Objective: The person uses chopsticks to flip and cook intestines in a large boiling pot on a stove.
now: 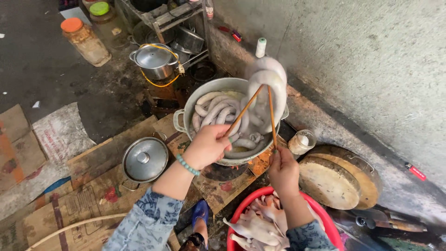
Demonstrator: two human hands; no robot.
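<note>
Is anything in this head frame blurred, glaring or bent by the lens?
Head view: soft, even daylight, no hard shadows; the lifted pale coil over the pot is motion-blurred, while the left hand, right hand and chopsticks stay fairly sharp; mild glare on the steel lid; wide-angle stretch at the edges.

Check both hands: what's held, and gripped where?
Left hand holds one wooden chopstick by its lower end; right hand holds the other chopstick likewise. Their tips lift a pale sausage loop over the pot.
</note>
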